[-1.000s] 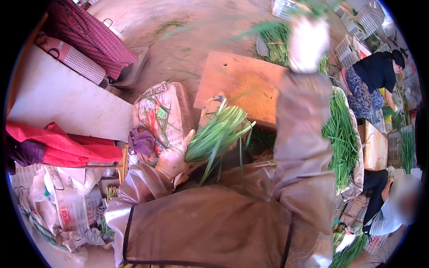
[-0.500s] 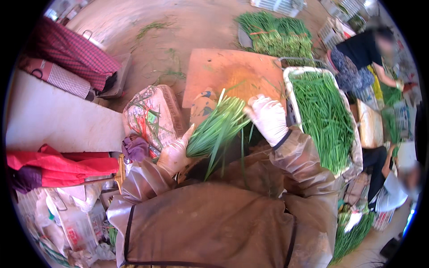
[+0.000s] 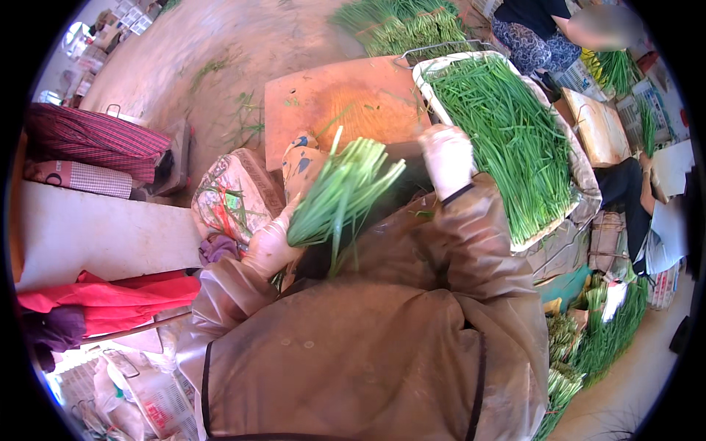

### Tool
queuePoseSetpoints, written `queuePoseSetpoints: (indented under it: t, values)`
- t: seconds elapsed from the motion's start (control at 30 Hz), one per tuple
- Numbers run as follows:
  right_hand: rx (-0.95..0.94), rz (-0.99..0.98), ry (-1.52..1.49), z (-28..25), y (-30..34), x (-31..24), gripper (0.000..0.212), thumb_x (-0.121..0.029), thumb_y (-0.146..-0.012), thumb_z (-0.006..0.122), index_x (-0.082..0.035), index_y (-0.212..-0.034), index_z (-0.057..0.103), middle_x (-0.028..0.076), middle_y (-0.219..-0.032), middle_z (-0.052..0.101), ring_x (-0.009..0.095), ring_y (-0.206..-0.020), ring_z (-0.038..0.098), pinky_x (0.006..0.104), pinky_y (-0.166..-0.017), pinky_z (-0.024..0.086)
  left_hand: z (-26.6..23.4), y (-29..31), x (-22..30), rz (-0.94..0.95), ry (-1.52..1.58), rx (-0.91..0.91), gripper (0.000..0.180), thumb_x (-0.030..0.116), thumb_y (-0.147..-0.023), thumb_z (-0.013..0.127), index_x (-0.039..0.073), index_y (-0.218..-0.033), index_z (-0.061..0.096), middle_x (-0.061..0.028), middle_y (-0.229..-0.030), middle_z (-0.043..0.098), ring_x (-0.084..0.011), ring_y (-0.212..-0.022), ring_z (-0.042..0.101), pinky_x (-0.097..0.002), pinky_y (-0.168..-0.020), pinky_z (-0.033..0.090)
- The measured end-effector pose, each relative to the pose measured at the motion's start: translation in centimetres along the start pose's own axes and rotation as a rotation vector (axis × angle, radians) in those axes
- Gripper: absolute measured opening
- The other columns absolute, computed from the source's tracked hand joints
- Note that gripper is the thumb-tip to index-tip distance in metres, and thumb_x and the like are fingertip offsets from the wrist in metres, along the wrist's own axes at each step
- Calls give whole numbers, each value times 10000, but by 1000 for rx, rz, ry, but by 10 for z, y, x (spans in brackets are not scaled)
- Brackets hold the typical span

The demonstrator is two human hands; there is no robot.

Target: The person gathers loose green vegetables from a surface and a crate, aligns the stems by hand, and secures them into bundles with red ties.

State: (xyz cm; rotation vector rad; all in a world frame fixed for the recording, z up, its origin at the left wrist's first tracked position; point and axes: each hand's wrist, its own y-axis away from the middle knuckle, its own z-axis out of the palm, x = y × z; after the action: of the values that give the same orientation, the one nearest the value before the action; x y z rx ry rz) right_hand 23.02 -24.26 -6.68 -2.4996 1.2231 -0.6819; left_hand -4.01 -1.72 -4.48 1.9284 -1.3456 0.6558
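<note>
In the head view, the left hand [image 3: 268, 246], gloved, is clamped around the lower end of a bunch of green stalks [image 3: 340, 195], so the bunch sits just above and to the right of that hand, over the person's lap. Its long axis runs on a slant from the grip at lower left up to the pale cut ends at upper right, which point toward the wooden board [image 3: 346, 103] beyond the hands. The right hand [image 3: 446, 156], also gloved, hovers just right of the bunch tips with fingers loosely curled and holds nothing that can be made out. To the right of that hand a tray [image 3: 434, 70] already lies heaped with stalks, so much of the sorting looks done; more loose greens wait on the ground beyond the board and at lower right, so work seems left.
</note>
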Motion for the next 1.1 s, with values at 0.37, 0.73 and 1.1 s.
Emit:
queuePoseSetpoints:
  t: [0.37,0.73,1.1]
  values:
    - [-394,-58,-1554,-57,-1,-16,436,-249,-868,632,-22,-1232,555,127,-1061,642,195,-997,593,277,-901,440,-5,-6,-46,-175,1130,-779,641,153,-589,840,5,-1131,533,-131,-888,589,-233,-709,592,-350,-590,484]
    - [-813,47,-1921,-40,26,-24,328,-213,-942,560,6,-1185,567,36,-904,619,107,-799,569,274,-769,470,8,3,-34,-208,1226,-751,586,183,-560,854,-12,-1022,550,-132,-819,569,-230,-608,549,-331,-538,434]
    - [48,122,-1184,-49,24,17,365,-401,-803,652,-117,-1032,651,146,-827,659,331,-773,634,403,-728,501,-7,3,11,-146,983,-523,811,152,-540,880,22,-1248,507,-158,-1061,613,-240,-960,593,-355,-822,466]
